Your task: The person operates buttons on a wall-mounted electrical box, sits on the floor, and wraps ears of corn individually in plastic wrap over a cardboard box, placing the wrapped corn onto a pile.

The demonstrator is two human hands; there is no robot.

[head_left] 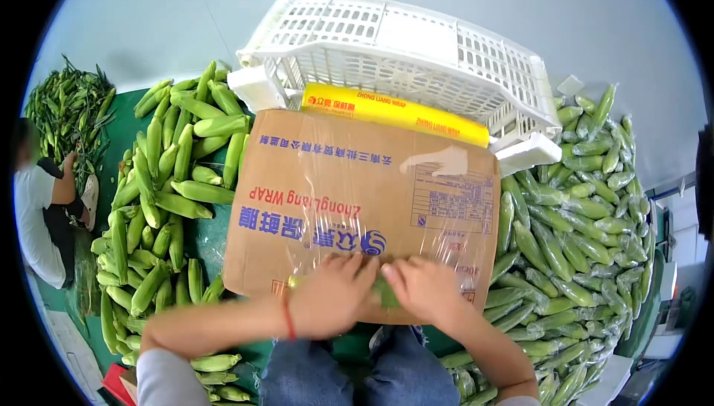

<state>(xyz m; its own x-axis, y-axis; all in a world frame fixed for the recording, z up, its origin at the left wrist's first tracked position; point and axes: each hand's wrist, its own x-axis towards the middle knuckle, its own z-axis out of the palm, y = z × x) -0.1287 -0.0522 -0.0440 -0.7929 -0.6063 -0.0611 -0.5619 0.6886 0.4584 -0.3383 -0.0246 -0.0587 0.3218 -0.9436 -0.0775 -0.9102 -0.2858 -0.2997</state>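
Note:
My left hand (331, 296), with a red cord at the wrist, is at the near edge of a cardboard box (312, 160), slightly blurred. My right hand (425, 288) lies close beside it. Both have their fingers curled over an ear of corn (385, 292), whose green surface shows between them; most of it is hidden under the hands. Clear film glints on the box top around them. Behind the box's far edge lies a yellow roll of wrap (394, 114), in front of a white plastic crate (401, 56).
Unwrapped green corn (178, 160) is heaped on the left. Film-wrapped corn (573, 257) is piled on the right. At the far left, a person (44, 213) sits near a heap of leafy green stalks (71, 112). Green covering (212, 239) shows beside the box.

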